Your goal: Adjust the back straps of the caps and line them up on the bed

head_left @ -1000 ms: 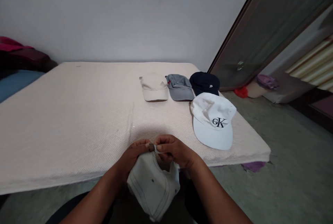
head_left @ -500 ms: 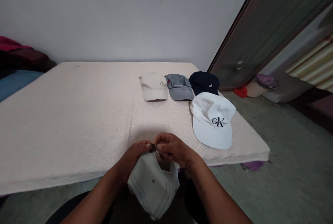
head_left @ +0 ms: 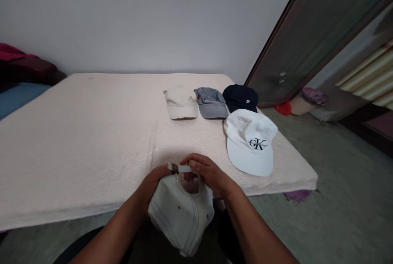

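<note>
An off-white cap (head_left: pixel 176 210) is held low in front of me, its rear opening turned up toward the bed. My left hand (head_left: pixel 155 180) grips its left side beside the brown buckle (head_left: pixel 173 168). At the strap's right end, my right hand (head_left: pixel 205 172) pinches the pale back strap (head_left: pixel 184 169), which spans the opening. Some right fingertips show through that opening. To the right lies a white cap (head_left: pixel 250 145) with dark lettering. Behind it are a cream cap (head_left: pixel 181 102), a grey cap (head_left: pixel 211 103) and a navy cap (head_left: pixel 241 97) in a row.
The caps rest on a bed (head_left: pixel 92 145) with a cream cover, its near edge just beyond my lap. A pale wall (head_left: pixel 138 22) stands behind it. Dark cabinet doors (head_left: pixel 285 39) are at the right; dark red and blue items (head_left: pixel 27 71) sit far left.
My hands have moved slightly apart at the back strap. More of the pale strap now shows right of the buckle, and the opening looks wider. The other caps have stayed put.
</note>
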Motion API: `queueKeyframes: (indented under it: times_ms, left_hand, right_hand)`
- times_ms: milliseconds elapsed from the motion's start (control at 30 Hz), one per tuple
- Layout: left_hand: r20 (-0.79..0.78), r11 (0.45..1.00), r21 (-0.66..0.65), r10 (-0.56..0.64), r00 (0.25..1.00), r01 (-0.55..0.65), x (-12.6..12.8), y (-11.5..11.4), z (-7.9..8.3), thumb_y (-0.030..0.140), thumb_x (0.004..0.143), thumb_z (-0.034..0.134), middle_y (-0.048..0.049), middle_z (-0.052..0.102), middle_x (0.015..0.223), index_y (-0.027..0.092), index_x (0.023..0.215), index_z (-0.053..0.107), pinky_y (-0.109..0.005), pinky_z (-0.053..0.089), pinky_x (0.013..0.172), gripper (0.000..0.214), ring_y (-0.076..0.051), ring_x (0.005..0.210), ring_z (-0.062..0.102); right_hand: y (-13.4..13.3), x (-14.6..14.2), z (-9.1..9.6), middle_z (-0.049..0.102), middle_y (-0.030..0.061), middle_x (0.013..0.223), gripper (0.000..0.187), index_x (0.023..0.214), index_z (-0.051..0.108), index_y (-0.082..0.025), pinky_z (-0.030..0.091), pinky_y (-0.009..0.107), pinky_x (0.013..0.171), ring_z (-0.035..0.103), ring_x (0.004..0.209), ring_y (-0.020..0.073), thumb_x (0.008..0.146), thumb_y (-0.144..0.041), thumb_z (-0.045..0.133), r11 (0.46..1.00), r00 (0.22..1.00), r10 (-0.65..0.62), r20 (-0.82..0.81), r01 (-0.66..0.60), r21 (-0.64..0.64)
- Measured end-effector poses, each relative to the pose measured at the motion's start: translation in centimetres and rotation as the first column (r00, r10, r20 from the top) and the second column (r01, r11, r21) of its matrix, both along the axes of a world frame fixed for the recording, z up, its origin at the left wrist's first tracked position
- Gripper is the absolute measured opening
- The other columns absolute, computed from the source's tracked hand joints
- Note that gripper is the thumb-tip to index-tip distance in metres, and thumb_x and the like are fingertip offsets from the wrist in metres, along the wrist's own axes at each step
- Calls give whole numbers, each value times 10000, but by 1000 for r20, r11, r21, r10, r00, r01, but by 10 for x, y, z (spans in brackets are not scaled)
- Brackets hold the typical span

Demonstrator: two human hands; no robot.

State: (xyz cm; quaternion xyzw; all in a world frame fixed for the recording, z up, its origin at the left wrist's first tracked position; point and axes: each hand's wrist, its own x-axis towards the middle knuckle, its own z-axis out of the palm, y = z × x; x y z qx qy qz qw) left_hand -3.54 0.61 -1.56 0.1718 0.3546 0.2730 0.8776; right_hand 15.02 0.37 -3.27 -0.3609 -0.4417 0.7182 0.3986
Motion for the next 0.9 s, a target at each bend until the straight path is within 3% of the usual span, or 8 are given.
queueKeyframes:
  times_ms: [67,200,333,667,767,900]
  left_hand:
    - [-29,999,-39,24,999,-26,-3,1,1,306,748,568,-69,664,637,119,726,668,-310,476,685,213,-193,616,621]
    - [-115,990,131,73,991,-58,-3,2,-2,254,686,655,-18,623,612,145,697,631,-255,440,586,113,-141,550,561]
    - [-195,964,254,-28,980,78,-1,2,-7,208,664,701,48,521,534,166,675,591,-200,312,474,118,-80,455,432]
    - [-336,949,283,-41,941,142,-1,1,0,268,698,666,53,480,561,174,653,557,-225,306,519,151,-94,508,405]
    - [-332,949,297,2,943,102,-3,0,0,283,713,642,36,513,602,170,684,578,-236,351,561,133,-111,549,443]
    - [-331,947,298,-13,944,118,-9,1,-2,481,800,501,-7,540,600,139,742,621,-253,359,536,367,-133,534,443]
  right_hand:
    - [0,5,1,580,3,651,264,831,602,-140,388,224,554,515,569,96,811,-403,598,1000,999,1,34,-1,20]
    - [-3,8,1,491,-42,547,256,723,567,-142,268,196,457,395,477,63,761,-377,660,996,994,87,66,-86,-14]
    - [-4,4,1,467,-53,506,268,711,560,-144,217,197,429,355,445,59,732,-385,676,992,992,121,35,-119,-42]
    - [-1,2,-1,440,-65,488,265,689,534,-149,204,193,409,333,424,51,751,-376,656,991,990,133,53,-132,-30]
    - [0,1,-2,434,-67,481,277,670,523,-155,204,195,408,335,421,52,752,-388,650,991,988,134,78,-132,-25]
    - [1,0,-3,424,-73,467,274,665,524,-158,209,198,408,327,413,52,743,-388,651,994,987,111,116,-109,-30]
